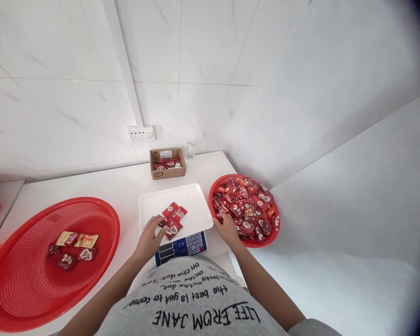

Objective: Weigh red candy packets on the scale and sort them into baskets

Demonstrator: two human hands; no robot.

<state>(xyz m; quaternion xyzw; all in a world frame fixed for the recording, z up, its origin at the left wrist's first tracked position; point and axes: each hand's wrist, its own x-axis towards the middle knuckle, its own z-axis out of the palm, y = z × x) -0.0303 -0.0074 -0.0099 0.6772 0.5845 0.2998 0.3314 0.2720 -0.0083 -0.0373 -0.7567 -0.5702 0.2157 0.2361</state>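
Observation:
Several small red snack packets [175, 215] lie on the white scale tray [196, 200], bunched left of its middle. My left hand [150, 239] is at the tray's left front, its thumb and fingers closed around packets at the edge of the pile; its fingertips are partly hidden. Between the tray's right edge and a red basket [213, 186] is my right hand [227, 229], thumb apart from bent fingers, with nothing visible in it. That basket is heaped with red packets [245, 203]. Below the tray shows the scale's blue keypad panel [182, 247].
On the left stands a large red mesh basket [21, 275] holding several packets [86, 253], one with a yellow wrapper [87, 240]. Behind the tray are a cardboard box [168, 174] of packets and a clear plastic container [190, 149]. A wall socket [140, 133] is above the white table [126, 182].

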